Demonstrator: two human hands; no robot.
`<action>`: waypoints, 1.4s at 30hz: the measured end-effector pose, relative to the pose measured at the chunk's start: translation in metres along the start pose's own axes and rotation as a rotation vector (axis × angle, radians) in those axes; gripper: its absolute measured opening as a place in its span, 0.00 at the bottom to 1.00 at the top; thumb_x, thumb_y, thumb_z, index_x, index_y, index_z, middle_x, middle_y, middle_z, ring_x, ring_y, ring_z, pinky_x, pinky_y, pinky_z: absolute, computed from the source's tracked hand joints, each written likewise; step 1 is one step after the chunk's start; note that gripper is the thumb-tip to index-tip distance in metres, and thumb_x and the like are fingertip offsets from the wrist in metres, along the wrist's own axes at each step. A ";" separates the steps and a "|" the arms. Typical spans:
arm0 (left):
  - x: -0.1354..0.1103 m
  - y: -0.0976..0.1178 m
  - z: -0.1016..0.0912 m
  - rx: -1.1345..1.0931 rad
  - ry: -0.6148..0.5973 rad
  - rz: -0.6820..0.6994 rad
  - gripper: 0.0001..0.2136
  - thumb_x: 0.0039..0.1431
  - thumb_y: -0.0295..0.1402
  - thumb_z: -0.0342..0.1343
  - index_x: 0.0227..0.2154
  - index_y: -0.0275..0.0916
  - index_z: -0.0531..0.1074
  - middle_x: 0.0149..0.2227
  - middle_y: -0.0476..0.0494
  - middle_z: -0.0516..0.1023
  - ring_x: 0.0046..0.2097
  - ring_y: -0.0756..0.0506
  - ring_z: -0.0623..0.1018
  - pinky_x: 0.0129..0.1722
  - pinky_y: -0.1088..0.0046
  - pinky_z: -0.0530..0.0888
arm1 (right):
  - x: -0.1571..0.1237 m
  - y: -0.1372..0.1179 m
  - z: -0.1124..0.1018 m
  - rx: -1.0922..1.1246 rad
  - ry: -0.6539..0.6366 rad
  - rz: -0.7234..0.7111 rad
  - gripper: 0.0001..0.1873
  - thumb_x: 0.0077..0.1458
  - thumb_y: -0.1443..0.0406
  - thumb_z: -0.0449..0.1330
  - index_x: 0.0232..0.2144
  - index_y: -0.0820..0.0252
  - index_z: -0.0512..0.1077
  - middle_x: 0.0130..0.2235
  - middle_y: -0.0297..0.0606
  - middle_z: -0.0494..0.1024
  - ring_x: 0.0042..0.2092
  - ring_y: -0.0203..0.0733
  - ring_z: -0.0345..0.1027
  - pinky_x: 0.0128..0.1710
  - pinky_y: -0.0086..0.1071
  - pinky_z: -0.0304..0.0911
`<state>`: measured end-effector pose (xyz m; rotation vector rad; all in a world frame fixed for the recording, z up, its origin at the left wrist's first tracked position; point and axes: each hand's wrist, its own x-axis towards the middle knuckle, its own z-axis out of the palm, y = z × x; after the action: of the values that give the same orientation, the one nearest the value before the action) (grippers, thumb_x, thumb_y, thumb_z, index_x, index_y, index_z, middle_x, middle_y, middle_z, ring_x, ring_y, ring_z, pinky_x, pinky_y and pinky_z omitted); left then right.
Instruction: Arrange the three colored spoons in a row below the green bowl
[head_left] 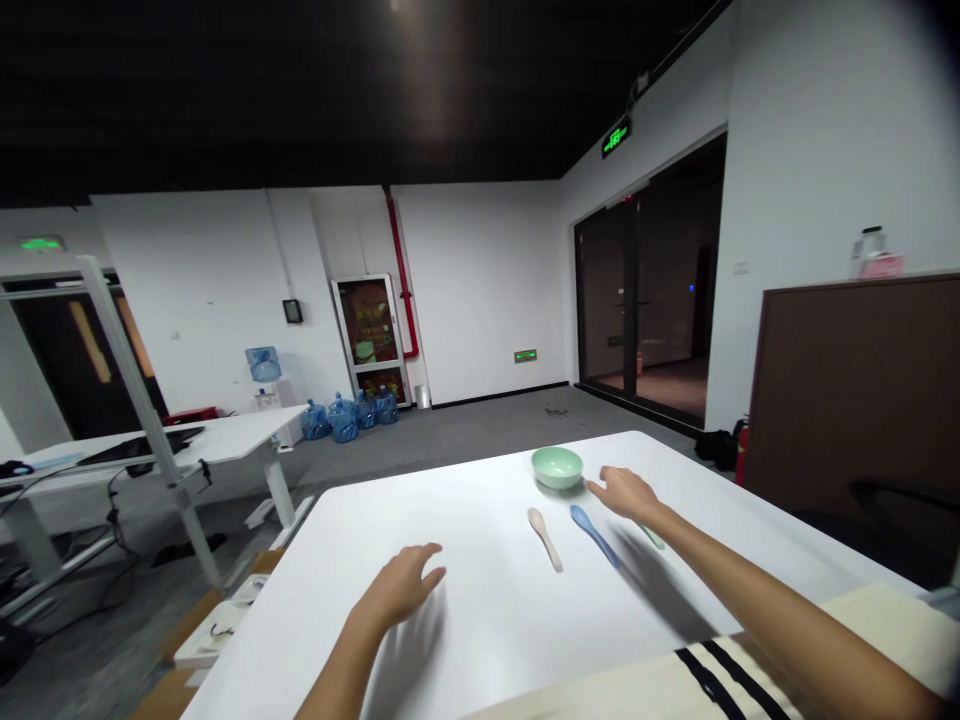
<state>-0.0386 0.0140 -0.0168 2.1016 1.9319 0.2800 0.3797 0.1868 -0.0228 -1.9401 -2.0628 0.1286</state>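
Observation:
On the white table point(465, 620) a pale green bowl point(557, 467) stands near the far edge. In front of it lie a beige spoon point(545, 538) and a blue spoon point(595, 535), side by side. A green spoon point(654, 538) is partly hidden under my right wrist. My right hand point(624, 492) reaches out just right of the bowl, fingers stretched forward, holding nothing. My left hand point(401, 587) hovers low over the table's left part with fingers spread, empty.
A striped cream cloth point(720, 670) lies at the table's near right corner. A brown cabinet point(855, 390) stands to the right. Another white desk point(150, 445) with a metal frame stands to the left, and water bottles point(349, 415) line the back wall.

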 end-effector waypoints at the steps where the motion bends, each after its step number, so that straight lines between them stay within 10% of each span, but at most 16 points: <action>1: -0.001 0.001 -0.001 0.004 0.001 0.000 0.26 0.62 0.49 0.45 0.60 0.44 0.65 0.61 0.41 0.70 0.62 0.37 0.67 0.60 0.59 0.64 | -0.005 -0.011 -0.002 0.017 0.013 -0.042 0.29 0.60 0.47 0.49 0.48 0.63 0.73 0.49 0.54 0.76 0.51 0.55 0.69 0.44 0.38 0.61; 15: -0.005 0.006 -0.004 0.029 0.008 -0.015 0.25 0.63 0.47 0.44 0.60 0.44 0.66 0.60 0.42 0.71 0.62 0.39 0.68 0.59 0.61 0.65 | -0.053 -0.054 0.038 0.082 -0.076 -0.288 0.38 0.59 0.44 0.48 0.64 0.58 0.59 0.67 0.52 0.56 0.66 0.62 0.49 0.57 0.51 0.53; 42: -0.006 0.007 -0.005 0.023 0.000 -0.009 0.26 0.63 0.48 0.44 0.60 0.44 0.66 0.60 0.42 0.71 0.62 0.39 0.68 0.59 0.61 0.65 | -0.059 -0.054 0.023 0.118 -0.042 -0.288 0.28 0.60 0.48 0.51 0.55 0.58 0.68 0.53 0.49 0.74 0.55 0.55 0.66 0.48 0.36 0.59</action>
<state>-0.0341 0.0079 -0.0095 2.1073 1.9527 0.2565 0.3232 0.1276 -0.0393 -1.5662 -2.2808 0.2225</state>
